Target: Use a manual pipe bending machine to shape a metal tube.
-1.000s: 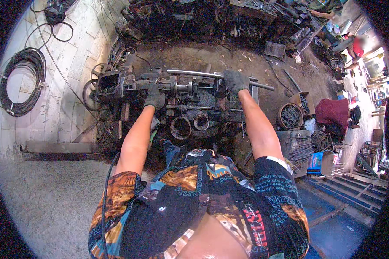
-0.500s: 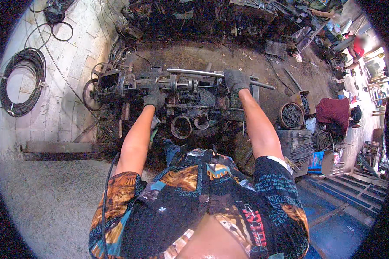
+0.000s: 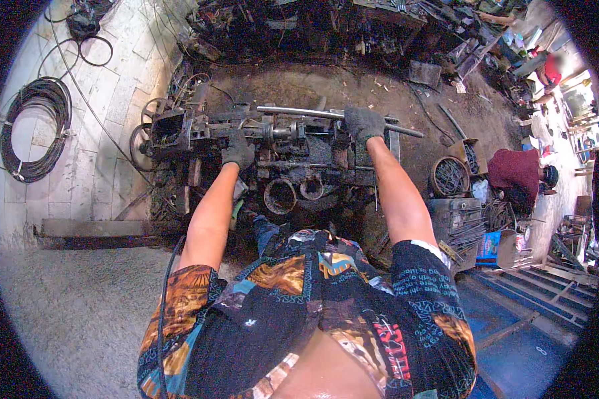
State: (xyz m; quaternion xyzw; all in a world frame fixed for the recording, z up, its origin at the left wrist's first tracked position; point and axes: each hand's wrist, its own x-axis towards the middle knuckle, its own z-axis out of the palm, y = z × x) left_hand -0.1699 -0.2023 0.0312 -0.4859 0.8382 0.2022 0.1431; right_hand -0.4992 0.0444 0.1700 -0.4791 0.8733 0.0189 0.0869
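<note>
A greasy dark metal machine (image 3: 273,151), with a horizontal shaft and a wheel at its left end, stands in front of me. Dark work gloves cover both hands. My left hand (image 3: 238,149) is closed on the machine's near side, below the shaft; what its fingers hold is lost among the dark parts. Farther right, my right hand (image 3: 365,125) wraps round a long bare metal bar (image 3: 299,112). The bar lies slanted along the machine's far side, sticking out on both sides of that hand. Two round pipe-like openings (image 3: 279,196) face me at the near side.
Coiled black cable (image 3: 36,130) lies on pale blocks at left. A round bin of metal pieces (image 3: 450,177) and a grey crate (image 3: 456,223) stand right. A person in maroon (image 3: 514,174) bends beyond them; another in red (image 3: 551,70) is farther off. Cluttered benches (image 3: 299,30) line the back.
Both my hands keep their places on the bar and the machine. The person in red at the far right has shifted slightly.
</note>
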